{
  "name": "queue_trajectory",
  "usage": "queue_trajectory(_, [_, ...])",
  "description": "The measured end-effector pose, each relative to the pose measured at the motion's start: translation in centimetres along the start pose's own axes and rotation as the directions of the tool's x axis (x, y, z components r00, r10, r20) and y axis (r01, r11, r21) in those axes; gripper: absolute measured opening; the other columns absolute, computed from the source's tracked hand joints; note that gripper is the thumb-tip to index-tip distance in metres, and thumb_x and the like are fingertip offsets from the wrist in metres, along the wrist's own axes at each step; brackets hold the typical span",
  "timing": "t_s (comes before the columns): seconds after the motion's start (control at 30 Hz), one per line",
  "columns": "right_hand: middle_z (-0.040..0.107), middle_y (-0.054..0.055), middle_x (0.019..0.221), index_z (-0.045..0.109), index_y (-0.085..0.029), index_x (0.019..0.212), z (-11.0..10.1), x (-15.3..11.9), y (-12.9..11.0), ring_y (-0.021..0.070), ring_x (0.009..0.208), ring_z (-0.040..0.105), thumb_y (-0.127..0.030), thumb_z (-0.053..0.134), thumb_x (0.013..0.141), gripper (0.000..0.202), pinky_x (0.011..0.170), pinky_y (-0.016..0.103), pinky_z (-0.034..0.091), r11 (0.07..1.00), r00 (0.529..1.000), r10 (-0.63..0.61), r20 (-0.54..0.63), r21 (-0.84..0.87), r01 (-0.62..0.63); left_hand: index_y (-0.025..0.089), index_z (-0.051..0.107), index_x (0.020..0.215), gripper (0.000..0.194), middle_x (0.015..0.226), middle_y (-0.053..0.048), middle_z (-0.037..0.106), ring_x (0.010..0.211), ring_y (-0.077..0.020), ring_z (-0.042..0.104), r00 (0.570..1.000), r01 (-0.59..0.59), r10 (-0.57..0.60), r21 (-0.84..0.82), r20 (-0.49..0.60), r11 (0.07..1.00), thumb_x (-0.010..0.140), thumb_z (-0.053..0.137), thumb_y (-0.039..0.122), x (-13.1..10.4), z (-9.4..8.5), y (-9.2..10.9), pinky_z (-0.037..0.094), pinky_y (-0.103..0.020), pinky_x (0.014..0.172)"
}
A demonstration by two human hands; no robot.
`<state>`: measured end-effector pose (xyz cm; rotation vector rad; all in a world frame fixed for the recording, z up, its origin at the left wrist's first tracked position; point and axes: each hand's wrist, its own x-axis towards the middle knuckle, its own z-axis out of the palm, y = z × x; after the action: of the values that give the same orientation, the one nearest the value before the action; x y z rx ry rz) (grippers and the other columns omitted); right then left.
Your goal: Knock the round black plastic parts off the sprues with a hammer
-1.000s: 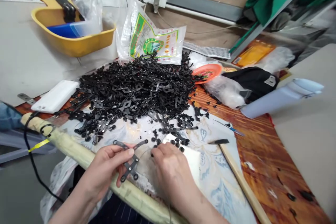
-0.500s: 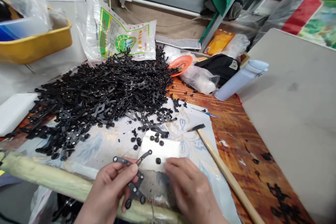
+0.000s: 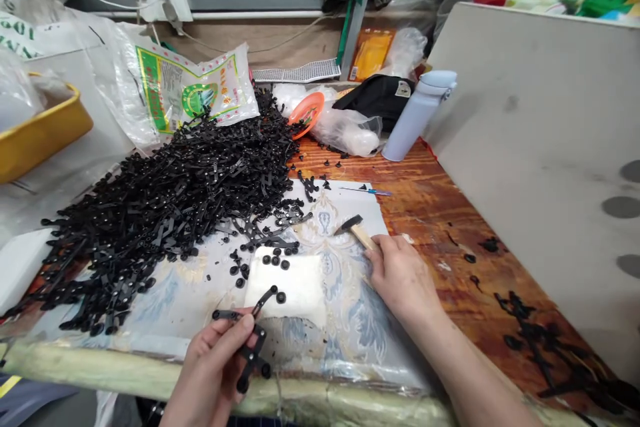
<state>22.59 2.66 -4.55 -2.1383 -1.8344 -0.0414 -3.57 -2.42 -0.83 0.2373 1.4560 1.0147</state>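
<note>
My left hand (image 3: pixel 213 363) pinches a black folding linkage (image 3: pixel 256 340) made of crossed jointed arms with round ends. One arm of it reaches up toward a small black round cap (image 3: pixel 281 297) on a white pad (image 3: pixel 305 280). My right hand (image 3: pixel 405 277) is wrapped around the wooden handle of a hammer (image 3: pixel 361 235), close below its dark head. The hammer lies low over the patterned sheet (image 3: pixel 350 313), to the right of the pad. More black caps (image 3: pixel 276 259) sit at the pad's upper left edge.
A large heap of black linkages (image 3: pixel 200 173) covers the left and back of the table. Behind stand an orange plate (image 3: pixel 307 113), a pale blue bottle (image 3: pixel 417 117) and a black cloth item (image 3: pixel 373 100). A thin blue-handled tool (image 3: pixel 377 192) lies at the sheet's far edge. A grey panel (image 3: pixel 525 147) borders the right.
My right hand has moved from beside the pad to the right and taken hold of the hammer handle. My left hand still holds the linkage. The camera view has turned to the right.
</note>
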Motion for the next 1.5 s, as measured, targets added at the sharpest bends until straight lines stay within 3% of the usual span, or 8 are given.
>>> queue_trajectory(0.13, [0.064,0.012,0.095,0.057,-0.016,0.105,-1.8,-1.1,-1.2,0.0230,0.079,0.062,-0.023,0.035,0.094,0.026,0.070,0.034,0.046,0.994,0.998,-0.055,-0.006,0.093,0.055,0.016,0.071,0.073,0.039,0.048,0.005,0.061,0.036,-0.0040,0.048,1.000,0.001,-0.001,0.005,-0.015,1.000,0.045,0.091,0.033,-0.4,0.0,0.1,0.035,-0.009,0.032])
queue_trajectory(0.27, [0.065,0.004,0.075,0.056,-0.020,0.097,-2.9,-2.6,-2.8,0.0203,0.064,0.063,-0.023,0.031,0.095,0.025,0.059,0.030,0.044,0.962,0.974,-0.126,0.191,0.265,0.073,0.015,0.071,0.075,0.044,0.048,0.005,0.060,0.031,-0.0027,0.041,1.000,0.004,-0.005,0.047,0.014,0.999,0.043,0.092,0.039,-0.5,0.0,0.1,0.028,-0.009,0.026])
queue_trajectory(0.33, [0.066,0.005,0.076,0.056,-0.020,0.102,-3.0,-3.2,-3.5,0.0213,0.069,0.065,-0.021,0.030,0.095,0.028,0.061,0.030,0.046,0.948,0.960,-0.150,0.235,0.309,0.073,0.015,0.071,0.076,0.043,0.048,0.005,0.060,0.031,-0.0025,0.041,1.000,-0.004,0.002,0.052,0.024,0.999,0.045,0.091,0.038,-0.4,-0.1,0.0,0.028,-0.009,0.026])
queue_trajectory(0.47, [0.069,0.010,0.095,0.056,-0.019,0.115,-2.9,-3.8,-3.9,0.0244,0.095,0.066,-0.021,0.030,0.095,0.032,0.078,0.035,0.048,0.936,0.966,-0.170,0.193,0.338,0.097,0.014,0.072,0.076,0.040,0.049,0.003,0.061,0.033,-0.0032,0.043,0.998,-0.020,0.017,0.060,0.057,0.998,0.049,0.090,0.037,-0.1,0.0,-0.1,0.029,-0.009,0.026])
queue_trajectory(0.67, [0.069,0.011,0.106,0.056,-0.018,0.118,-3.0,-4.2,-3.8,0.0251,0.104,0.064,-0.019,0.034,0.094,0.033,0.085,0.039,0.050,0.930,0.970,-0.181,0.164,0.349,0.115,0.013,0.072,0.079,0.039,0.049,0.003,0.060,0.031,-0.0026,0.040,0.995,-0.056,0.046,0.115,0.089,0.992,0.053,0.087,0.038,0.0,0.0,-0.2,0.027,-0.010,0.025])
queue_trajectory(1.23, [0.069,0.015,0.104,0.057,-0.014,0.119,-3.0,-4.7,-4.0,0.0272,0.103,0.064,-0.019,0.034,0.094,0.034,0.085,0.045,0.052,0.914,0.965,-0.218,0.143,0.376,0.151,0.013,0.072,0.080,0.039,0.050,0.003,0.061,0.031,-0.0044,0.042,0.994,-0.074,0.060,0.143,0.095,0.987,0.052,0.087,0.037,0.1,-0.2,-0.5,0.032,-0.012,0.024])
queue_trajectory(1.5, [0.069,0.011,0.105,0.057,-0.018,0.119,-3.9,-4.6,-4.1,0.0217,0.094,0.067,-0.019,0.037,0.095,0.032,0.080,0.037,0.054,0.861,0.952,-0.290,0.098,0.461,0.215,0.013,0.071,0.076,0.038,0.049,0.003,0.061,0.030,-0.0044,0.043,0.996,-0.064,0.053,0.153,0.074,0.986,0.051,0.087,0.038,0.0,-0.1,-0.2,0.031,-0.012,0.023])
